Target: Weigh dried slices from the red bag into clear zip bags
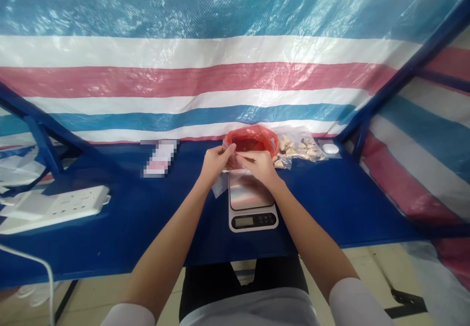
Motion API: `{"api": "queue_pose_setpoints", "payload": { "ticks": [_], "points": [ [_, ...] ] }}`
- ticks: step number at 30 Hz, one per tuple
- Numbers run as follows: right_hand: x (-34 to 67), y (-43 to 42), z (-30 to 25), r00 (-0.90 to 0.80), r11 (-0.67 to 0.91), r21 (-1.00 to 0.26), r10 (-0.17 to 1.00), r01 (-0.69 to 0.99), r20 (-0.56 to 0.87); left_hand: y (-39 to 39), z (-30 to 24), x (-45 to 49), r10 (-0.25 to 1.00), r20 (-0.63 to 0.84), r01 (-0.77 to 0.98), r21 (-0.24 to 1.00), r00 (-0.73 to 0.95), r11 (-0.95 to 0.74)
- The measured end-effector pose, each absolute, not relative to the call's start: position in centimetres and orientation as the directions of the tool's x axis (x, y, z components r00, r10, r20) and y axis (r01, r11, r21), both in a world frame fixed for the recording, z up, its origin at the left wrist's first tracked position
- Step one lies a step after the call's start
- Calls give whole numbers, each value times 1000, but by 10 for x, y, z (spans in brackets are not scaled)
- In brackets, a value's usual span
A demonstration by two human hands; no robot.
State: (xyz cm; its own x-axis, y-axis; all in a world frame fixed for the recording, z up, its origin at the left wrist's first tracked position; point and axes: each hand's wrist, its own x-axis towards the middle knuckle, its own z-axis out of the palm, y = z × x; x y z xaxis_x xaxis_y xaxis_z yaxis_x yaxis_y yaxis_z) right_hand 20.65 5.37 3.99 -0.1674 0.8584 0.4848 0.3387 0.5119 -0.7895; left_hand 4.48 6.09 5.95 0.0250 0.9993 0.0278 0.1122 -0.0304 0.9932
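Above our blue bench [132,208], left hand [216,163] and right hand [259,164] pinch a clear bag [231,163], probably light and flimsy, best held by its edges.

Makeshift wkshop booth: striped tarp [205,81], blue bench [348,203] w/ 1 scale [253,203].

I see a small, thin, clear plastic bag [230,164], creased and reddish in places, just below the frame's centre; from here I can't tell whether it's open.
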Motion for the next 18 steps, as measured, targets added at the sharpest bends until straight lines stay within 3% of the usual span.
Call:
{"api": "queue_pose_setpoints", "payload": {
  "ticks": [7,13,18],
  "points": [
    [213,50,55,-360,559,-657,829,506,428,66,48,41,997,-60,-42,997,39,62],
    [214,57,66,-415,485,-745,858,458,303,62,37,30,992,-48,-81,995,118,58],
    [214,58,59,-406,469,-786,861,402,306,54,42,27,986,-3,-46,999,169,11]
  ]
}}
